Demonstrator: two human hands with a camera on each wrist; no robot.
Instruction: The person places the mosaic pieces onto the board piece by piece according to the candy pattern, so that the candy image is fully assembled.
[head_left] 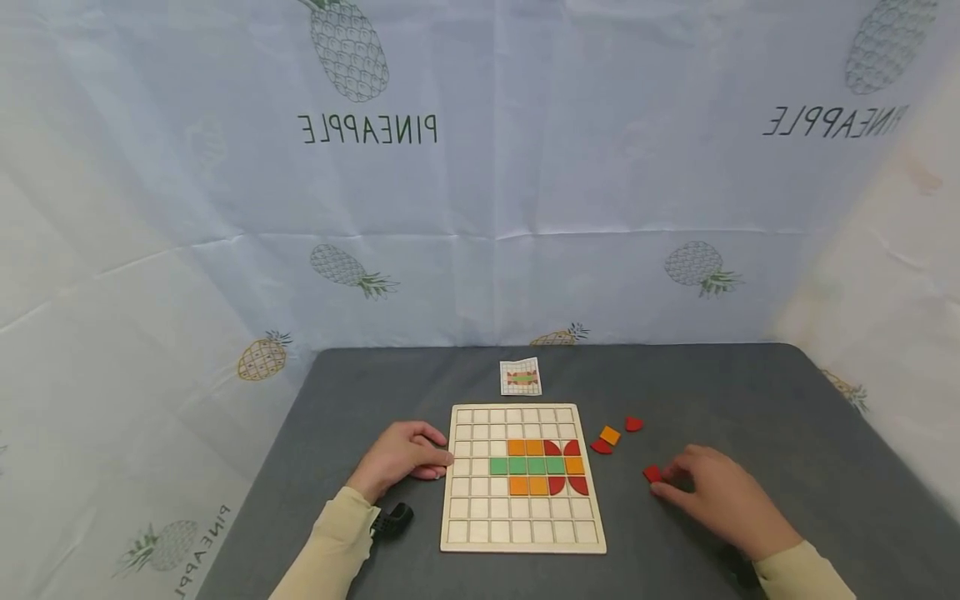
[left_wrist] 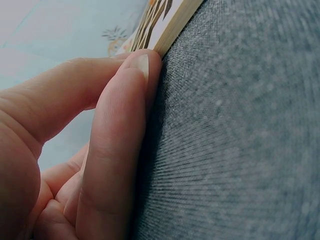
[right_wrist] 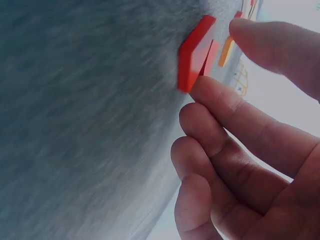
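Observation:
A pale wooden grid board lies on the dark table, with orange, green and red quarter-round tiles in its cells. At its left edge my left hand holds on with thumb and index finger; the thumb tip meets the board's side in the left wrist view, and the index fingertip is partly hidden. To the right of the board, my right hand is at a red tile. In the right wrist view its index fingertip touches the red tile, while the thumb stands apart.
Between board and right hand lie an orange square tile, a red tile beside it and another red tile farther back. A small printed pattern card lies behind the board. A pineapple-print cloth hangs behind the table.

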